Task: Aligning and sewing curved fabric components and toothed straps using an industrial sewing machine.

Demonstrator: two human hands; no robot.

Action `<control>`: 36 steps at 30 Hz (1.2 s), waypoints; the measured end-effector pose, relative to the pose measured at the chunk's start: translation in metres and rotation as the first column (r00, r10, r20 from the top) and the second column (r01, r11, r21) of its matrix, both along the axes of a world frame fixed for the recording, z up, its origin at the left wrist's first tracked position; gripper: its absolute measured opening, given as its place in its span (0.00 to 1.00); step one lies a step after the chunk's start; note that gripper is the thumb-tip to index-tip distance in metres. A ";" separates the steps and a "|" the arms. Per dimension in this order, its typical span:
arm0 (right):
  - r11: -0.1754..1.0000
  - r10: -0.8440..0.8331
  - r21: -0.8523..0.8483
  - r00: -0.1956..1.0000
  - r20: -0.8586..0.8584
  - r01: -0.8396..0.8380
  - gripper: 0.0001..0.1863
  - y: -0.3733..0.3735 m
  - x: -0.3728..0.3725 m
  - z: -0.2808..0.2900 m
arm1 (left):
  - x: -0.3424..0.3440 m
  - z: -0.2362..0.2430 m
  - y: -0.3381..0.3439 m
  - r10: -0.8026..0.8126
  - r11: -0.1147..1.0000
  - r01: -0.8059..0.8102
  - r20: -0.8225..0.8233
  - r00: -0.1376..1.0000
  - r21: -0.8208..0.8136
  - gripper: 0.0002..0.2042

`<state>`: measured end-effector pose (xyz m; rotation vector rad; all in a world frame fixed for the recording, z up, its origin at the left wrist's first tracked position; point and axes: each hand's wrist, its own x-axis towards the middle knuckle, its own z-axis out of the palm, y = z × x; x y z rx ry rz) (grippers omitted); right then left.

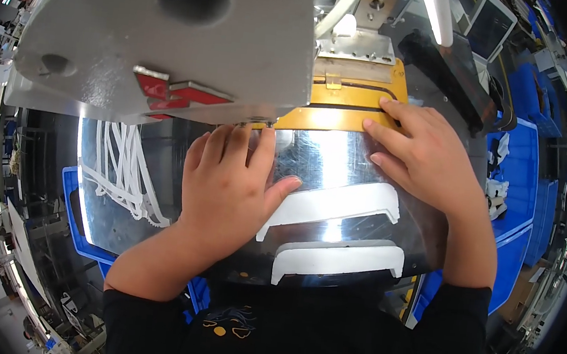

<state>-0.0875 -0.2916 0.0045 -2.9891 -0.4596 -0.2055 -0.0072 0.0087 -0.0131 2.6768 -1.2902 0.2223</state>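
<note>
My left hand [231,182] lies with fingers stretched forward and thumb out to the side, its fingertips at the lower edge of the grey machine head [242,41]. That edge partly hides what the fingertips touch. On the right, my right hand [427,154] rests its spread fingertips on the right end of a yellow plate [345,120], which has a dark slot along it. Nearer me, two white curved strips [343,204] with bent-down ends lie on the shiny metal table [299,158], one in front of the other.
Thin white strips [122,167] are heaped on the table's left side. Blue bins stand at the left [73,210] and right [521,188]. Behind the plate is a metal bracket [363,47]; a white lamp tube [436,17] and a screen [491,26] are farther back.
</note>
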 end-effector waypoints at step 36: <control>0.967 0.159 0.200 0.987 0.003 -0.156 0.26 0.005 0.016 -0.027 | 0.032 -0.001 0.033 -0.070 0.997 0.077 -0.190 0.979 0.028 0.44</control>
